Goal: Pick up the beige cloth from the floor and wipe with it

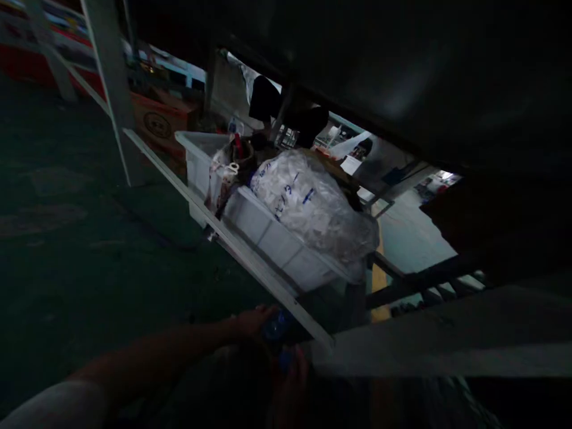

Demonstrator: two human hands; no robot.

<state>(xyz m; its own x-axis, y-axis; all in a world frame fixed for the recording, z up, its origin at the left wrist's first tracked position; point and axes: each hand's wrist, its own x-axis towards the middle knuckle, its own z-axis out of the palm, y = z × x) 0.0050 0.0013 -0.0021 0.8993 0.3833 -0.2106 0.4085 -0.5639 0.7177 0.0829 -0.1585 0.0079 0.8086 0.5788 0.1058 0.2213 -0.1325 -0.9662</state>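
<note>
The view is very dark and tilted. My left hand reaches in from the lower left and is closed around a small blue, partly clear object, perhaps a bottle. My right hand comes up from the bottom edge, its fingers at the blue lower end of the same object. Both hands are just in front of a pale slanted frame rail. The dim light hides the object's exact shape.
Behind the rail a white plastic crate holds a large clear bag of white items. Another white bin and a cardboard box stand farther back. A grey frame leg rises at left. Dark green floor lies left; a dark surface looms overhead.
</note>
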